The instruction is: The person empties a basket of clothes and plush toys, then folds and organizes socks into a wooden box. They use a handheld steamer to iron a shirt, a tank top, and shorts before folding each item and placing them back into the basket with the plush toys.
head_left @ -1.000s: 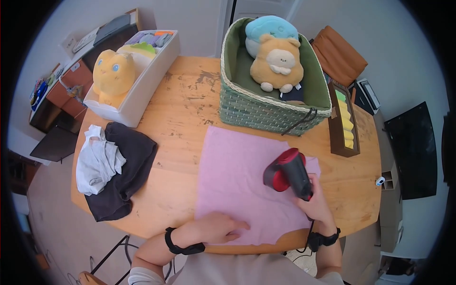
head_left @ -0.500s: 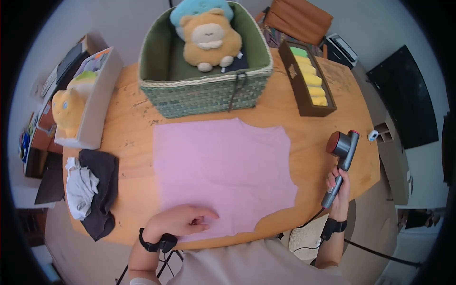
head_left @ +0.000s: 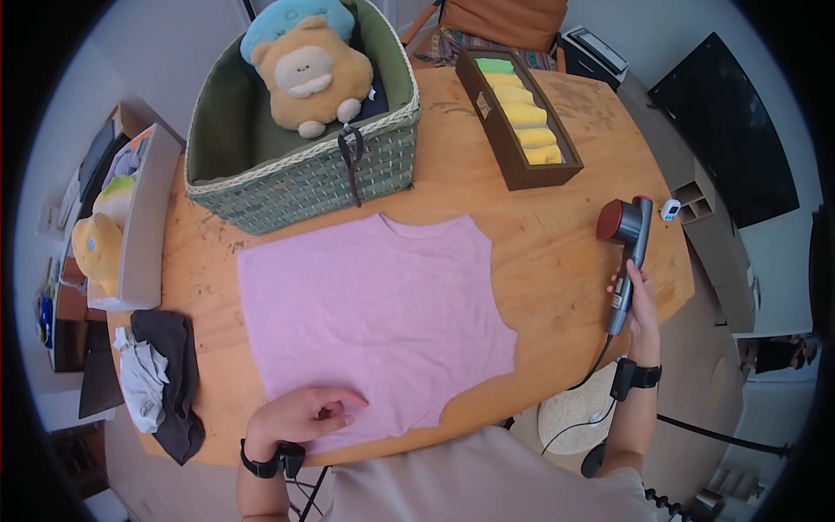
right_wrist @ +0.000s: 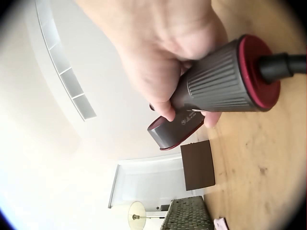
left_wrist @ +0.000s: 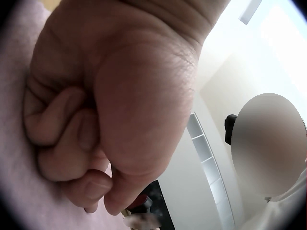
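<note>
A pink sleeveless top (head_left: 374,313) lies spread out on the wooden table. My left hand (head_left: 300,413) rests on its near left part, fingers loosely bent and holding nothing. Seen from the left wrist, that hand (left_wrist: 110,105) has its fingers folded in beside the thumb, against the pink cloth. On the right side of the table my right hand (head_left: 642,300) grips the handle of a dark grey handheld garment steamer (head_left: 637,230) with red trim. In the right wrist view, a cord runs out of the steamer's handle end (right_wrist: 220,76).
Behind the top stands a green woven basket (head_left: 304,191) with plush toys. A brown box (head_left: 531,178) of rolled yellow and green cloths sits back right. At left are a white bin (head_left: 148,226) with a yellow plush and a pile of dark and light grey clothes (head_left: 178,383).
My right hand has carried the steamer from over the pink top out to the right, off the cloth, and turned it upright. The left hand stays on the top; the head view has shifted.
</note>
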Motion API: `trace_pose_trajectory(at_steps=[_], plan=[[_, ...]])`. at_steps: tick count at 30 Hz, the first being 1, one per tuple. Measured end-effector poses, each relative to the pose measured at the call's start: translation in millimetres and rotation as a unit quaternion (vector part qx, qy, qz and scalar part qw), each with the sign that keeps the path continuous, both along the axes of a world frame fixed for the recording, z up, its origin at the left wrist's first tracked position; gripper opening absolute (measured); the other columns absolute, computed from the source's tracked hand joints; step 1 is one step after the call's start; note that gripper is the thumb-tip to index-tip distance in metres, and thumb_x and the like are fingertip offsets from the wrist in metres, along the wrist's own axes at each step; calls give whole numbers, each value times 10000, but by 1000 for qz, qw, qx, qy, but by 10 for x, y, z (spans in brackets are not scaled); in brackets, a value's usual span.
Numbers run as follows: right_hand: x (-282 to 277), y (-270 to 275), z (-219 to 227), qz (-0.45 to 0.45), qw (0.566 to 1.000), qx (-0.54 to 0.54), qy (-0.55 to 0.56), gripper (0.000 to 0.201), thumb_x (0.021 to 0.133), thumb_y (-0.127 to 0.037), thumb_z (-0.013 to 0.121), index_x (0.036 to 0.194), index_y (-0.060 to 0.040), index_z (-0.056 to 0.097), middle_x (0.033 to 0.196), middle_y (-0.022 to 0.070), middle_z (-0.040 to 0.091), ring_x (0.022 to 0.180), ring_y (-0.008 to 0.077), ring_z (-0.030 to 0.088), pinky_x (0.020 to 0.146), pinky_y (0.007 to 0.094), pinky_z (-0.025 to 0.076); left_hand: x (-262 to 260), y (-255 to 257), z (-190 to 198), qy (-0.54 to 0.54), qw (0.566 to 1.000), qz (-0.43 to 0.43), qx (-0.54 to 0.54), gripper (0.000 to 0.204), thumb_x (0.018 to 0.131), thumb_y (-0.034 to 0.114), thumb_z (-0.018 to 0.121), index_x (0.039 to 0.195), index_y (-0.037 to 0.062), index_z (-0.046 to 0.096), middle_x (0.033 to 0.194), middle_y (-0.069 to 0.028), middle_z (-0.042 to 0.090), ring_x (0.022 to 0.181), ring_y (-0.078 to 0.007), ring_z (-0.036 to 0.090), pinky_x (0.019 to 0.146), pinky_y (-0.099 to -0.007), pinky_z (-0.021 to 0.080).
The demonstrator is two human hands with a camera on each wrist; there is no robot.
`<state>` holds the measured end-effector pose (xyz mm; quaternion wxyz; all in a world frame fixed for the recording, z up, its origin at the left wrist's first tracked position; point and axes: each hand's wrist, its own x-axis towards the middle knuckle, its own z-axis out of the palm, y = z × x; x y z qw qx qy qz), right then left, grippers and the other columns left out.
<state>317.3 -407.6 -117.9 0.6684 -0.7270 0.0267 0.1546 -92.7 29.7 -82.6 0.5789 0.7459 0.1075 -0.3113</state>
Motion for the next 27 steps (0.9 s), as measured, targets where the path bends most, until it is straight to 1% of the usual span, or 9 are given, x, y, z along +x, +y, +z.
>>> trace_pose_trajectory(at_steps=[8,14,18,20,21,23,24,26,27], plan=[[122,10,-125,-37,955,-230,-186,422,1044,-363,578,1231,-7,448,788,65,629,680,100,593,608,249,439,-8,17,-47,-4,1000,-6,1,291,962,172,664,1247,114,657,787,-12,587,697,-98,500,653,-263,435],[202,223,149,23,856,-440,-271,470,1044,-365,525,1282,38,482,888,194,640,779,326,631,734,421,486,6,49,-119,-21,999,-3,-50,304,973,181,656,1267,108,629,695,-14,529,635,-114,459,607,-278,417],[9,356,245,15,862,-428,-272,441,1022,-335,564,1269,25,507,925,190,645,814,332,635,757,423,489,-34,55,-164,-66,997,-4,-36,298,975,188,656,1259,103,627,679,-12,498,636,-122,460,611,-281,415],[-143,424,177,-100,602,-512,-605,425,994,-247,624,1296,26,499,853,113,618,753,266,593,715,382,484,-58,47,-172,-72,997,2,-34,294,975,194,655,1253,102,628,674,-13,489,633,-128,463,612,-285,417],[-276,478,154,-94,603,-507,-608,425,994,-247,624,1296,26,499,853,113,618,753,266,593,715,382,484,-53,55,-173,-78,997,-7,-27,296,973,202,655,1251,102,627,674,-19,490,632,-138,465,614,-289,420],[-687,737,250,-19,757,-428,-494,358,940,-173,680,1222,1,546,843,97,603,769,256,597,710,363,489,-25,63,-181,-79,997,-11,-14,299,971,210,655,1249,102,625,673,-25,490,630,-148,467,615,-293,423],[-844,865,319,-13,763,-419,-492,358,940,-173,680,1222,1,546,843,97,603,769,256,597,710,363,489,-16,66,-190,-79,996,-16,-24,304,970,221,656,1251,108,622,678,-38,507,632,-164,486,620,-307,433],[-1137,1097,484,302,819,-391,-291,305,857,-116,724,1113,-21,589,917,143,620,831,307,623,725,387,488,-50,37,-142,-69,997,-12,-21,310,969,232,657,1254,114,619,682,-51,523,634,-179,505,625,-321,442],[-1240,1211,538,307,823,-377,-293,305,857,-116,724,1113,-21,589,917,143,620,831,307,623,725,387,488,-40,19,-103,-76,997,-12,-14,325,951,232,673,1251,120,617,701,-64,556,651,-206,542,632,-343,455]])
